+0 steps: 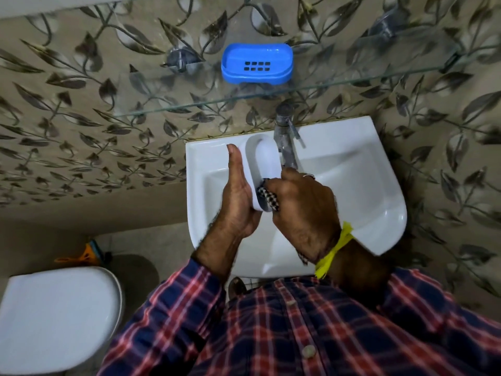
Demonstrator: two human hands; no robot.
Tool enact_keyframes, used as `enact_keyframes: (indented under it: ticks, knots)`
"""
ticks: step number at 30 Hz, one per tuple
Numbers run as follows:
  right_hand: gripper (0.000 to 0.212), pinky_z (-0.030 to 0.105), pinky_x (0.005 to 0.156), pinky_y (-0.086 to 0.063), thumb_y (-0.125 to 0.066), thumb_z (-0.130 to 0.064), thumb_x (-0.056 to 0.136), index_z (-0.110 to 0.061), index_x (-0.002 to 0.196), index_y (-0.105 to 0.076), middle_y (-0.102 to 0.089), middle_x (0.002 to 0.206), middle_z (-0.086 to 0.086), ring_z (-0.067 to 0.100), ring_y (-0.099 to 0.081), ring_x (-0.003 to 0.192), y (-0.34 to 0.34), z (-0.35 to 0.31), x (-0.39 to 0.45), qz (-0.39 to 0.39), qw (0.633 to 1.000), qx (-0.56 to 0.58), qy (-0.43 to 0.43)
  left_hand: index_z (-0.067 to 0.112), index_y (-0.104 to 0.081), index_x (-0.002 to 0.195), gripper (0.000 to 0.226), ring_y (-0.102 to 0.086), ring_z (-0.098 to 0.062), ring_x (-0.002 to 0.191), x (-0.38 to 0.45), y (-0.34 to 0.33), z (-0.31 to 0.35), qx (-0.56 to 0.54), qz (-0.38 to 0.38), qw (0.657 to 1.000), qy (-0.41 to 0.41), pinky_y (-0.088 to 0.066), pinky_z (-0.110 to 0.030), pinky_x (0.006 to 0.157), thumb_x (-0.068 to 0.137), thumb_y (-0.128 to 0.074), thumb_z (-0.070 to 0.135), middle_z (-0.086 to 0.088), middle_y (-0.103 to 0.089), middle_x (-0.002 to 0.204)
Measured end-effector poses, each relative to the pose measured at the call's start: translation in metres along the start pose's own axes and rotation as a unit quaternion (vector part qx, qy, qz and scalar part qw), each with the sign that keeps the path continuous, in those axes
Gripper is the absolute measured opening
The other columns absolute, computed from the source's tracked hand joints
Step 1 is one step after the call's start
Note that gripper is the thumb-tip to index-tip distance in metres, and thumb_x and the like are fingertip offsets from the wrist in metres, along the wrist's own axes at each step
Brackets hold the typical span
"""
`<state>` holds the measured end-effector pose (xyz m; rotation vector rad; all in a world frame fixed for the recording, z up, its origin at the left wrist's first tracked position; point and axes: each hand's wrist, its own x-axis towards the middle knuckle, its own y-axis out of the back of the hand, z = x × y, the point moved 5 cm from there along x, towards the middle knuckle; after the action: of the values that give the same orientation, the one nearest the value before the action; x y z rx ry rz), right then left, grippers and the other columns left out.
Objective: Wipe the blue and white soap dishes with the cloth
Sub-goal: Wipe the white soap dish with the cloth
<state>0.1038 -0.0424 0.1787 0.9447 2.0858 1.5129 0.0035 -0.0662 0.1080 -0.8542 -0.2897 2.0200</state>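
A white soap dish (262, 158) is held over the sink, its long axis pointing away from me. My left hand (236, 196) holds it from the left side, thumb stretched along its edge and the fingers hidden beneath it. My right hand (303, 210) grips a black-and-white checked cloth (267, 197) and presses it against the near end of the white dish. Only a small bunch of the cloth shows between my hands. A blue soap dish (257, 63) with drain slots stands by itself on the glass shelf (352, 77) above.
The white sink (352, 185) lies under my hands, with a metal tap (284, 137) just right of the white dish. A closed white toilet lid (57, 316) is at lower left. Leaf-patterned tiles (81, 131) cover the wall behind.
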Motion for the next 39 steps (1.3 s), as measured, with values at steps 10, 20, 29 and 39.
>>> enact_keyframes:
  ticks: [10,20,29,39]
  knots:
    - [0.017,0.033,0.058,-0.047,-0.067,-0.027,0.075,-0.020,0.090,-0.068,-0.064,0.088,0.001,0.031,-0.064,0.080,0.009,-0.005,0.018,0.081,0.996,0.035,0.002,0.023,-0.079,0.110,0.076,-0.071,-0.021,0.111,-0.006,-0.007,-0.001,-0.002,-0.028,0.999,-0.024,-0.058,-0.031,0.083,0.093,-0.027,0.075,-0.006,-0.077,0.113]
    - [0.024,0.036,0.071,-0.054,-0.061,-0.021,0.084,-0.022,0.107,-0.069,-0.068,0.105,-0.001,0.030,-0.066,0.096,0.010,-0.001,0.023,0.063,0.997,0.051,-0.006,0.031,-0.080,0.109,0.075,-0.072,-0.019,0.110,-0.012,-0.008,-0.002,-0.015,-0.038,0.999,-0.020,-0.060,-0.032,0.079,0.091,-0.023,0.077,-0.002,-0.076,0.118]
    - [0.023,0.036,0.065,-0.051,-0.055,-0.024,0.084,-0.015,0.094,-0.074,-0.068,0.085,0.004,0.027,-0.065,0.082,0.024,-0.010,0.023,0.082,0.978,0.174,0.083,0.028,-0.076,0.113,0.067,-0.070,-0.021,0.115,-0.011,-0.007,-0.006,-0.009,-0.028,0.999,-0.015,-0.059,-0.033,0.083,0.094,-0.030,0.073,-0.004,-0.074,0.122]
    - [0.025,0.031,0.068,-0.053,-0.058,-0.022,0.077,-0.023,0.093,-0.078,-0.073,0.086,-0.002,0.021,-0.069,0.084,-0.001,0.022,0.024,-0.009,0.973,0.223,0.059,0.030,-0.047,0.149,0.067,-0.059,-0.032,0.130,-0.005,0.015,-0.004,0.007,-0.025,1.000,-0.017,-0.050,-0.051,0.104,0.096,-0.036,0.069,-0.011,-0.061,0.143]
